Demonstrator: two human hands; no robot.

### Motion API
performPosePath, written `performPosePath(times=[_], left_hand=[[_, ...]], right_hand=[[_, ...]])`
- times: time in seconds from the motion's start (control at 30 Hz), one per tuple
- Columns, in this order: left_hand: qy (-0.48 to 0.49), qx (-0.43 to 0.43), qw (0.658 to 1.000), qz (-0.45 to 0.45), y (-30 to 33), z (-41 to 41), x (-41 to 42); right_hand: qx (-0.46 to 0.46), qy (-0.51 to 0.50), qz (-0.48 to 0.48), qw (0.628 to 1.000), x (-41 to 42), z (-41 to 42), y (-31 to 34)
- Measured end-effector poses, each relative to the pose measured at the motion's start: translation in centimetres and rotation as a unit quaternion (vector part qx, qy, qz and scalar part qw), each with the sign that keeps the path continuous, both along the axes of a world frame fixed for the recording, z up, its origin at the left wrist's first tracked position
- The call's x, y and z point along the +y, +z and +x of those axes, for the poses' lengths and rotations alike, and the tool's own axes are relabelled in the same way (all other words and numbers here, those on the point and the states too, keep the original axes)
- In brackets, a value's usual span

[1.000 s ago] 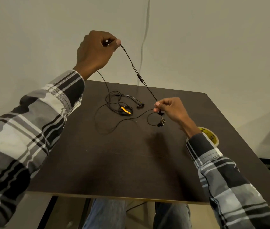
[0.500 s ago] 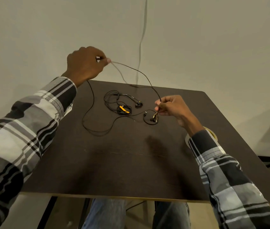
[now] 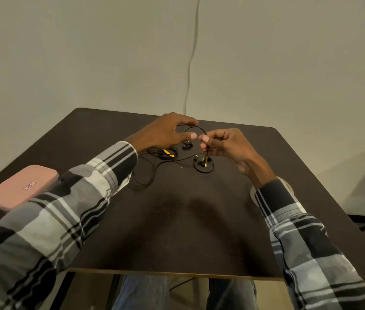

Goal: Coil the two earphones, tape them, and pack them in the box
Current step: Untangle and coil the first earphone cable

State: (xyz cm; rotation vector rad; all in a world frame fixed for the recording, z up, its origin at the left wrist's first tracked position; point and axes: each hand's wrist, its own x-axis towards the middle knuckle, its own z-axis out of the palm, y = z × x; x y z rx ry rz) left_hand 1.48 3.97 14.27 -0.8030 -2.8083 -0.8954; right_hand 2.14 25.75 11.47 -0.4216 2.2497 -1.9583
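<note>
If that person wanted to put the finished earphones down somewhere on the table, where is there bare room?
The near middle of the table, between the two sleeves and up to the front edge, is bare. The far left corner beyond the pink box is bare too. It is crowded around the hands: the left hand and right hand work over loose black cables and the coil.

Both hands meet over far middle of table (image 3: 177, 231), thumbs nearly touching. Right hand (image 3: 226, 146) pinches cable (image 3: 196, 128), which arcs back to left hand (image 3: 165, 133). Small cable loop with earbuds (image 3: 203, 163) lies on table just below right fingers. 2nd earphone (image 3: 168, 153) lies on table under left palm, its cable trailing nearer. Box (image 3: 20, 189) on table's left edge, well left of left fingers. Tape (image 3: 253, 195) behind right sleeve.
</note>
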Motion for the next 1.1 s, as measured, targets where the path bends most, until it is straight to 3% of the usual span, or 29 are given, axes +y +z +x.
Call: performPosePath(times=[0.4, 0.63, 0.77, 0.93, 1.1], left_hand=[[0.032, 0.019, 0.994, 0.106, 1.6, -0.4, 0.2], [0.044, -0.054, 0.992, 0.104, 2.5, -0.7, -2.1], [0.042, -0.067, 0.991, 0.111, 2.6, -0.3, -1.9], [0.026, -0.008, 0.998, 0.063, 2.8, -0.2, 0.4], [0.029, 0.007, 0.996, 0.083, 3.5, -0.1, 0.9]], right_hand=[[-0.006, 0.023, 0.077, 0.997, 1.0, 0.7, -0.2], [0.000, -0.023, 0.084, 0.996, 2.3, 0.5, -0.6], [-0.010, 0.014, 0.119, 0.993, 2.1, 0.4, 0.4], [0.002, 0.057, 0.062, 0.996, -0.5, 0.6, 2.7], [0.022, -0.011, -0.022, 0.999, -1.9, 0.8, 3.7]])
